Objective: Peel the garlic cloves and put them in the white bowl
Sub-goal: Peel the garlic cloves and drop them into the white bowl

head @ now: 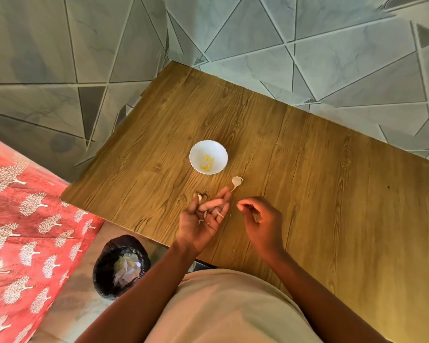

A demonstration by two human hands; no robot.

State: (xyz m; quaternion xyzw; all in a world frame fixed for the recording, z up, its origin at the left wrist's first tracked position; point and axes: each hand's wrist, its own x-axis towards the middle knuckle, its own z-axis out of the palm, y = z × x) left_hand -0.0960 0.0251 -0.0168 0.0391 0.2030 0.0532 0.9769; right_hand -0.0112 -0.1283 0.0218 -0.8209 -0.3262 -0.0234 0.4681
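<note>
The bowl [208, 157] sits on the table [307, 181] ahead of my hands, peeled cloves [207, 162] inside it. An unpeeled clove [236, 182] lies just right of it, nearer me. A bin [121, 266] stands on the floor to my left, below the table edge.

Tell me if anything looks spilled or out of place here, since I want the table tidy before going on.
Only small things. Papery garlic skin scraps lie in the open left hand, not in the black bin on the floor. One unpeeled garlic clove lies loose on the wooden table beside the white scalloped bowl. Nothing is spilled.
</note>
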